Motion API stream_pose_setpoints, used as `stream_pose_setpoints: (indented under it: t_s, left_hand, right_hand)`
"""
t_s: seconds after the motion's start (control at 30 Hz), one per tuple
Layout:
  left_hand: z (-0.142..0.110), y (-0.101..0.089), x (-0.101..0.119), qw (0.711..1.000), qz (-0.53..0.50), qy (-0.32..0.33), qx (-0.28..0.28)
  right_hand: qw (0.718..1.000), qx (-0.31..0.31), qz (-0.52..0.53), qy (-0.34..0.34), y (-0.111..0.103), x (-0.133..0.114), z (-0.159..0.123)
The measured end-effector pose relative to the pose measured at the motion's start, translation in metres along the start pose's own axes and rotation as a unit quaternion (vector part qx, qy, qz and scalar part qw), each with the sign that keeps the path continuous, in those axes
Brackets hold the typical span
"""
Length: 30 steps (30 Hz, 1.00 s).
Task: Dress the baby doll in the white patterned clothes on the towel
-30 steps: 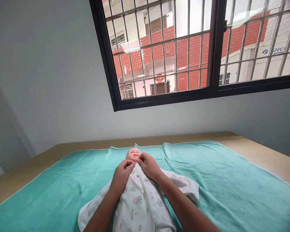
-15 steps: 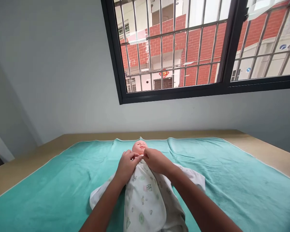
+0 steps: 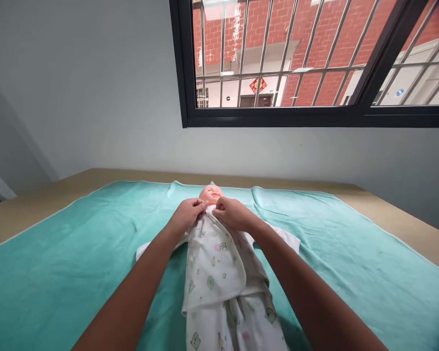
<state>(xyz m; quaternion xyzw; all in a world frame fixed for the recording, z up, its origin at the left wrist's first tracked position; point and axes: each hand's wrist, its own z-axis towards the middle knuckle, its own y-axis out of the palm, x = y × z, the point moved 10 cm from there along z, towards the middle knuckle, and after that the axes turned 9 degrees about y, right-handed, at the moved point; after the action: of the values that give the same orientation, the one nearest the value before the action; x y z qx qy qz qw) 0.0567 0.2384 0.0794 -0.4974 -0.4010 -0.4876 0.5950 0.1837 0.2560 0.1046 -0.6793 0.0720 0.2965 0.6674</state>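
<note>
Left hand (image 3: 186,214) and right hand (image 3: 231,213) side by side just above the middle of the frame, fingers curled and pinching the neckline of the white printed baby garment (image 3: 215,258), directly under the chin of the doll (image 3: 211,194). Both pinched closed on cloth, knuckles nearly touching each other. Doll flat on its back, head toward the top of the frame, body running down to the bottom edge, one flap of the garment folded across the chest, sleeves spread out to either side. Underneath, a teal towel (image 3: 73,248) spread wide across the lower half of the picture, itself on a tan table (image 3: 395,219) showing along the far and right edges. Beyond that, a grey wall (image 3: 95,97), and in the upper right a black-framed barred window (image 3: 278,63) with red brick outside. Likely trouble from here: a thin pinch slipping off the collar, letting the front flap fall open; a pull too strong on one side, dragging the garment crooked across the chest or turning the doll's head; a tug sliding the light doll and rucking the loose towel beneath it.
</note>
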Motion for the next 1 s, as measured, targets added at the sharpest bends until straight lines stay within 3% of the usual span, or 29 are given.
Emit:
stream_pose_setpoints:
  t_s: [0.17, 0.3, 0.4, 0.5, 0.57, 0.7, 0.77, 1.0]
  left_hand:
    - [0.001, 0.004, -0.009, 0.992, -0.119, -0.012, 0.025]
    - [0.000, 0.009, -0.015, 0.988, -0.141, -0.026, 0.049]
    - [-0.001, 0.013, -0.017, 0.990, -0.133, -0.028, 0.048]
    - [-0.001, 0.017, -0.017, 0.991, -0.127, -0.025, 0.038]
    - [-0.001, 0.019, -0.016, 0.993, -0.112, -0.023, 0.035]
    - [-0.004, 0.019, -0.011, 0.996, -0.077, -0.015, 0.043]
    - [-0.004, 0.019, -0.011, 0.996, -0.074, -0.018, 0.041]
    - [-0.004, 0.016, -0.008, 0.997, -0.052, -0.005, 0.048]
  right_hand:
    - [0.999, 0.014, -0.024, 0.023, 0.008, 0.002, 0.004]
    - [0.998, 0.046, -0.024, 0.024, 0.008, -0.001, 0.005]
    - [0.999, 0.027, -0.007, 0.016, 0.005, 0.003, 0.008]
    - [0.996, -0.029, 0.086, 0.022, 0.006, 0.016, 0.010]
    - [0.977, -0.066, 0.197, 0.040, 0.009, 0.026, 0.011]
    - [0.892, -0.112, 0.433, 0.072, 0.023, 0.037, 0.012]
    - [0.857, -0.120, 0.496, 0.073, 0.028, 0.038, 0.013]
    - [0.829, -0.133, 0.539, 0.063, 0.033, 0.042, 0.017]
